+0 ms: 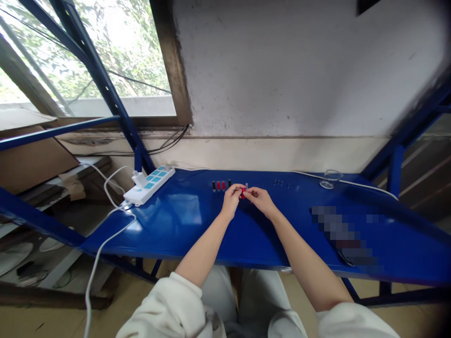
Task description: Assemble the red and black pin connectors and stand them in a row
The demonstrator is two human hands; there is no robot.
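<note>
Red small cylindrical piece [243, 193]: between the two hands, above the middle of the blue glossy metal-looking desk [190, 237]; its material is too small to tell.
Left hand [231, 197]: nearly closed, thumb and forefinger brought together at the red piece's left side, apparently pinching it; the other fingers curl in.
Right hand [261, 199]: also nearly closed, fingertips meeting on the piece's right side, thumb low; how firm the grip is, I cannot tell.
Why two-handed: the piece is tiny, so opposed fingertips probably steady it and allow fine control.
Forearms: reaching forward and converging, which seems to keep the grip central.
Row of small red and black upright cylinders [223, 186]: just left of the hands, pale at the lower ends, likely lined up for easy reach.
Small clear upright piece [246, 186]: right by the right hand's fingertips; contact is unclear.
Tiny clear pieces [278, 182]: grouped right of the hands, apart from the row, perhaps to keep kinds separate.
Clear round container [327, 184]: farther right, near the wall, out of the hands' way.
</note>
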